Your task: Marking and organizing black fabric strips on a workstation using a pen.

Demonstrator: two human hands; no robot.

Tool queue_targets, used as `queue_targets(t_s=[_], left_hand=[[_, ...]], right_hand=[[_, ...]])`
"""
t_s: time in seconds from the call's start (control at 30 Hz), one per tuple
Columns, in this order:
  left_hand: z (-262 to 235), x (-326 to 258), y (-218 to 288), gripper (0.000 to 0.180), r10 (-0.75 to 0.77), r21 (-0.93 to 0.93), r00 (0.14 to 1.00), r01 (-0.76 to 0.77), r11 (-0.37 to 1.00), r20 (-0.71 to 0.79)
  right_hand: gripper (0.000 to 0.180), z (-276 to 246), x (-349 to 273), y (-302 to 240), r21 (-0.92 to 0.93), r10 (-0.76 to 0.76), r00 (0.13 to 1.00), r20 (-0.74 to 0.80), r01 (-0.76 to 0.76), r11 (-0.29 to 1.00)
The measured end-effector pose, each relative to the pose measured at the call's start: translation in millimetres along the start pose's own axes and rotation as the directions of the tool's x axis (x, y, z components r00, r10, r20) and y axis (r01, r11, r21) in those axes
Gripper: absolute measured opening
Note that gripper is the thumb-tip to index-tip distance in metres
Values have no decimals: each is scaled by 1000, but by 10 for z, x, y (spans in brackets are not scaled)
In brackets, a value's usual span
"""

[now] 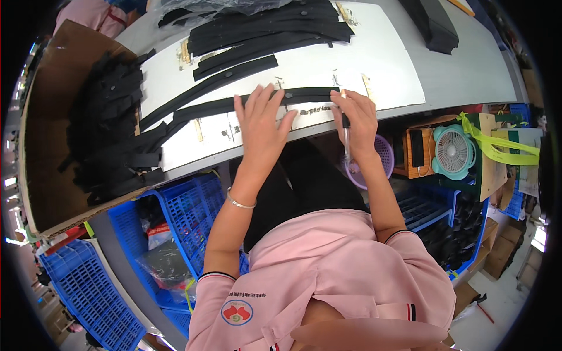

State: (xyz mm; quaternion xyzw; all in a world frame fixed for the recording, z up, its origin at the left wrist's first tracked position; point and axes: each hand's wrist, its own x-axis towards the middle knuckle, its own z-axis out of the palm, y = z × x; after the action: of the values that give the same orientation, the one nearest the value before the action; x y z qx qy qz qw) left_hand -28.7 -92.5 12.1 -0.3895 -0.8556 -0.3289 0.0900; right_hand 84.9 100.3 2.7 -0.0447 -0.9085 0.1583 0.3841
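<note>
A long black fabric strip (312, 95) lies across the white board (386, 61) near the table's front edge. My left hand (260, 120) rests flat on this strip, its fingers spread. At the strip's right end, my right hand (358, 120) is closed around a slim pen (346, 140) with a clear barrel and a dark section. The pen's upper end is at the strip's end; the fingers partly hide it. Another black strip (228, 75) lies just beyond, and several more form a stack (263, 29) at the back of the board.
A large cardboard box (55, 55) at left holds a heap of black strips (108, 111). Blue crates (202, 202) stand below the table. At right are a purple basket (383, 152), a phone (416, 146) and a teal fan (454, 152). A black folded piece (436, 29) lies far right.
</note>
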Motion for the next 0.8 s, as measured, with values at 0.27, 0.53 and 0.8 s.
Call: queue_targets(t_s=[0.27,0.53,0.8], left_hand=[[-229,-405,-51,60,-87,209,995,74,975,51],[-502,-736,-343,63,-296,221,955,292,930,-19],[-571,-742,-402,62,-287,208,955,295,932,-71]], right_hand=[[33,-195,-127,391,-181,81,994,-79,-94,979],[26,-147,-213,433,-211,101,992,-70,-114,971],[21,-171,137,-27,-40,275,961,27,-274,961]])
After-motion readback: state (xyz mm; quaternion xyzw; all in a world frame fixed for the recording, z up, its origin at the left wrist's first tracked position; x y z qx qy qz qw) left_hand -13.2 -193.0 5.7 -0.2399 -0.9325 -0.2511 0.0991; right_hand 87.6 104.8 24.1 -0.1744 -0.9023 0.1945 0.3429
